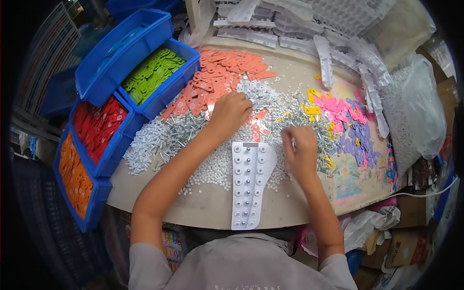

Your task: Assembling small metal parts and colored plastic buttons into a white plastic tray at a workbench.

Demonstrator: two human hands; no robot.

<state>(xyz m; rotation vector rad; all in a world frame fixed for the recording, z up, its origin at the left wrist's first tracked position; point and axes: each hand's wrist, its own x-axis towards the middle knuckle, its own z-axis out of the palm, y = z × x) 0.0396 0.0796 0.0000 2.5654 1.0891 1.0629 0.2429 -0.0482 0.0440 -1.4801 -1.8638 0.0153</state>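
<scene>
White jig plate point(250, 186) centred for reach. Left hand point(231, 112) curled closed on salmon tabs point(220, 79); right hand point(299, 145) pinching metal pins point(309, 126), grip contents unclear.

We see free table point(203, 205) only at the near edge, left & right of the white jig plate point(249, 186). Past it, loose white washers point(212, 166) & metal pins point(179, 133) cover the way. Blue bins point(104, 159) close the left side. The bag of white parts point(415, 111) blocks the right, stacked white plates point(328, 58) the far edge.
</scene>
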